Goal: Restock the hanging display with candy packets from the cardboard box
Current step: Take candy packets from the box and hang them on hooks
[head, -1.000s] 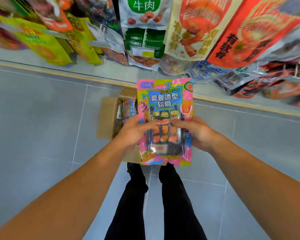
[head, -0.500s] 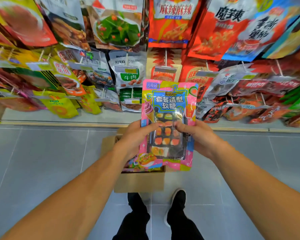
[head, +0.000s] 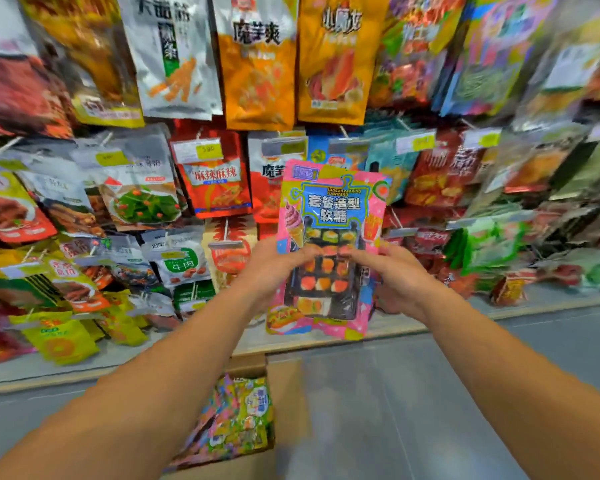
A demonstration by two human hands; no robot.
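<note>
Display, left part: snack bags (head: 142, 199) hang in rows on pegs, each bag by a hole in its top edge; judged the reason the new packet is carried top edge up.
Cardboard box (head: 246, 427): on the floor below the forearms, just in front of the display base, open at the top; more bright packets lie inside, so restocking is judged unfinished. Set close, presumably to keep each reach short.
Left hand (head: 274, 271): at the packet's left edge, thumb across the front, fingers curled behind; clamped on the packet.
Candy packet (head: 329, 251): pink and blue, clear window showing gummy pieces; held upright, front toward the person, in front of the middle rows, not on a peg.
Right hand (head: 392, 275): mirrors the other on the right edge, thumb in front, fingers behind; clamped on the packet.
Reason for two-handed hold: judged to keep the flat packet steady and square for lining its top up with a peg.
Target peg: cannot tell which; frame blurred.
Display, right part: more hanging bags (head: 440, 174), heavily blurred.
</note>
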